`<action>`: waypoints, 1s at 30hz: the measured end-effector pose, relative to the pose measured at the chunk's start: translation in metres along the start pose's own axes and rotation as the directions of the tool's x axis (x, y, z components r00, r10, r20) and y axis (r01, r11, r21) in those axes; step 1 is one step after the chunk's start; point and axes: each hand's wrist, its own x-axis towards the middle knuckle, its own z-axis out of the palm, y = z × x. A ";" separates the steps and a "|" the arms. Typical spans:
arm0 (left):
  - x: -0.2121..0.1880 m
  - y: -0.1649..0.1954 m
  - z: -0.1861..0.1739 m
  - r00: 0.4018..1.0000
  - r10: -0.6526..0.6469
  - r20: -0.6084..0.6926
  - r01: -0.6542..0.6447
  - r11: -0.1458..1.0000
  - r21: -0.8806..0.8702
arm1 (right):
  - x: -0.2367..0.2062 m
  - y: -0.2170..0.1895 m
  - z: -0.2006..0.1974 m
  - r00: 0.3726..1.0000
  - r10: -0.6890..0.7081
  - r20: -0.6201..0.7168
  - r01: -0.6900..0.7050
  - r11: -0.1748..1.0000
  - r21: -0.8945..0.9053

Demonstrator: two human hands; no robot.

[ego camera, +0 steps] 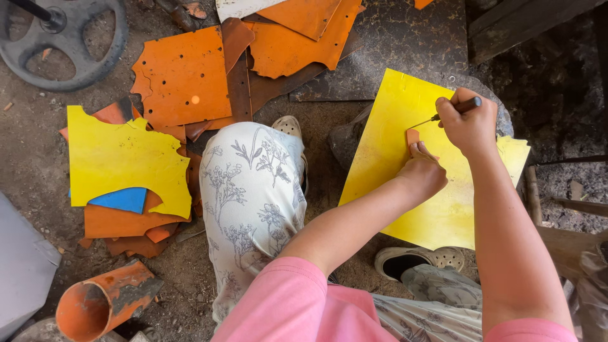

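While the person crouches over the dirt floor (pixel 38 164), pink sleeves and floral-print trousers fill the bottom of the frame, with a grey perforated clog (pixel 415 259) just beside the lower edge of the yellow sheet (pixel 437 215). That sheet lies right of centre, resting on a rough stone (pixel 503 117) whose edge shows past it. The left hand (pixel 421 174) presses flat on the sheet, its fingers holding down a small orange template (pixel 413 136); its grip is closed onto that piece against the sheet. Just above it, the right hand (pixel 468 123) has its grip wrapped tightly around a thin dark-handled scribing tool (pixel 443 114), whose metal tip touches the sheet beside the template.

At lower left lies an orange pipe piece (pixel 101 304). Left of centre, a ragged yellow offcut (pixel 123 158) tops a pile of orange and blue scraps. Farther up, in the upper middle, orange sheets with punched holes (pixel 183 76) overlap a dark slab (pixel 405 44). A dark wheel (pixel 60 41) sits in the upper left corner.
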 end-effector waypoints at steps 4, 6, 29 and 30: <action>-0.003 0.002 0.001 1.000 -0.003 -0.011 0.003 1.000 0.014 | -0.001 0.001 0.001 1.000 -0.006 -0.001 0.006 1.000 -0.001; -0.004 0.003 0.002 0.999 -0.035 -0.030 0.036 0.999 0.021 | 0.000 0.001 0.001 1.000 0.003 0.001 -0.003 1.000 0.008; -0.005 0.001 0.003 0.983 0.048 0.176 -0.013 0.980 -0.198 | -0.032 0.039 -0.016 0.999 0.013 -0.045 -0.007 0.990 0.139; -0.004 0.001 0.003 0.979 0.070 0.193 -0.034 0.982 -0.186 | -0.033 0.041 -0.018 0.998 0.021 -0.059 -0.015 0.994 0.108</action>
